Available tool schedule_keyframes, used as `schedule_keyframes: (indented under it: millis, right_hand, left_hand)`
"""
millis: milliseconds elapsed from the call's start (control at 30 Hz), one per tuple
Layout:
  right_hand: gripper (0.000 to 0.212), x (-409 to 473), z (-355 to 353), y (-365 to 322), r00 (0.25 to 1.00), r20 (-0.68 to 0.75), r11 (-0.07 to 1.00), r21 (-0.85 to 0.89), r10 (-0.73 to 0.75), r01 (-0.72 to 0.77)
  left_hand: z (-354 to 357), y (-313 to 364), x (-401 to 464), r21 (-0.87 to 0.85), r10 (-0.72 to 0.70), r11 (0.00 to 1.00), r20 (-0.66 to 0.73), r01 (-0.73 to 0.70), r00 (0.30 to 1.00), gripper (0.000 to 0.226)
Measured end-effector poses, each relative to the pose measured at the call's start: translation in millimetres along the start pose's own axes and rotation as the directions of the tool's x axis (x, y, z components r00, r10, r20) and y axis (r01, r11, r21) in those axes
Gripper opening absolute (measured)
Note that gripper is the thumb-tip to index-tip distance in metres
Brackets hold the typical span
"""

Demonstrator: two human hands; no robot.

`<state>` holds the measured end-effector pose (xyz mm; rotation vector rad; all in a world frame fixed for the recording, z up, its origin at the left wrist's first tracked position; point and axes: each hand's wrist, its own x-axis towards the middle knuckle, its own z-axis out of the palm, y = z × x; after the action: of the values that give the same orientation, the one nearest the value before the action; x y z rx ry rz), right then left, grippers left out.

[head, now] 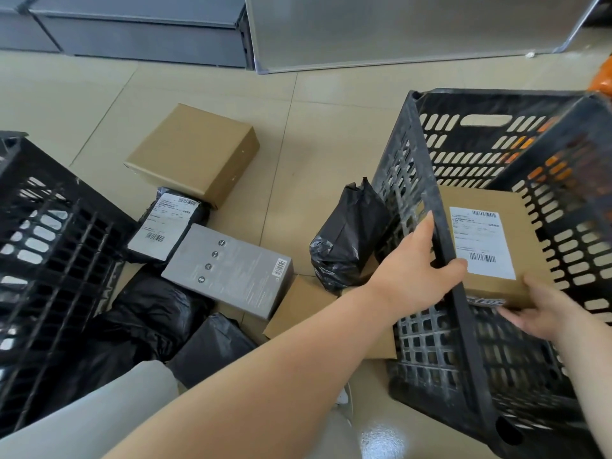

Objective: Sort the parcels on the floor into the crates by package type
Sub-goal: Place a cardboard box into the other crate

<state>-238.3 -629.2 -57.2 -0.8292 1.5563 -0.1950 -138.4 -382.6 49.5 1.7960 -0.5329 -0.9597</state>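
My right hand (543, 311) holds the near edge of a brown cardboard box (486, 289) with a white shipping label, inside the black slotted crate (496, 134) on the right. My left hand (419, 260) grips that crate's left rim, thumb over the inner side and fingers along the outer wall. On the floor lie a larger brown box (192, 154), a labelled black poly bag (165, 223), a grey carton (228, 270), a flat brown box (298, 309) partly under my arm, and black plastic bags (142, 323) (347, 233). A second black crate (49, 260) stands at the left.
Grey shelving units (132, 28) and a metal panel (397, 28) line the far side of the tiled floor. Something orange (602, 77) shows behind the right crate. My grey-trousered leg (99, 412) fills the bottom left.
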Motion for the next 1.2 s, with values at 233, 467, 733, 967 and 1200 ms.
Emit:
schedule_keyframes:
  millis: [233,467,733,967,1200]
  right_hand:
    - [0.042,12.3,23.5,14.7,0.982,0.174,0.989,-0.112,-0.079,0.1]
    - [0.042,35.6,41.2,22.6,0.97,0.078,0.966,-0.099,-0.231,0.238]
    - [0.051,14.4,39.9,15.5,0.985,0.143,0.972,-0.2,-0.094,0.122]
    - [0.024,-32.7,63.6,3.4,0.983,0.104,0.957,-0.237,-0.149,0.17]
    - [0.043,-121.7,93.7,-32.4,0.91,0.057,0.867,-0.283,-0.411,0.409]
  left_hand:
    - [-2.3,0.3,-0.5,-0.011,0.035,0.999,-0.011,-0.035,0.999,0.058]
    - [-2.0,2.7,-3.0,-0.022,0.033,0.999,-0.016,-0.033,0.999,0.061]
    - [-4.4,5.3,-6.1,-0.062,0.018,0.998,0.003,-0.017,1.0,0.062]
    - [-11.3,11.1,-13.7,-0.117,-0.03,0.993,0.03,0.033,0.999,0.066]
    - [-39.7,14.3,-12.9,-0.043,-0.133,0.99,0.038,0.135,0.99,0.077]
